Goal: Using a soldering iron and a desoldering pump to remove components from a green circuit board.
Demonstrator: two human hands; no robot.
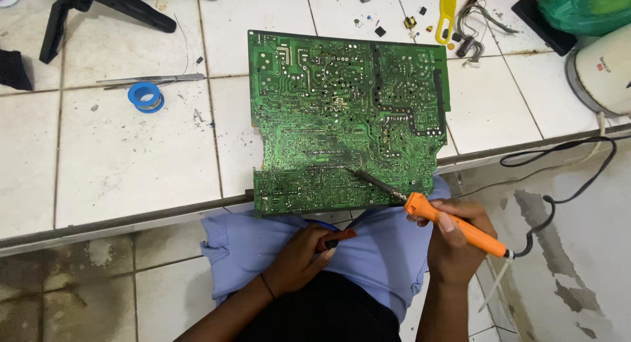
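Nearest you, low in the frame, your left hand (303,250) is resting in your lap, its fingers curled shut around a small dark tool with a reddish tip (338,239) — what kind of tool, the picture is not showing. To the right of it, your right hand (453,240) is gripping the orange soldering iron (460,228) like a pen, fingers clamped around the handle, its black cord (559,184) looping off toward the right edge. The iron's dark tip is lying across the lower middle of the green circuit board (342,118), which is sitting solder-side up at the centre of the frame, its bottom edge hanging over the white tiled bench (131,158). You are working well if you are steadying your wrist, keeping the tip on one joint only, and holding the cord off the board. The blue solder reel (145,95) and tweezers (151,80) are lying at the upper left — well apart from both hands.
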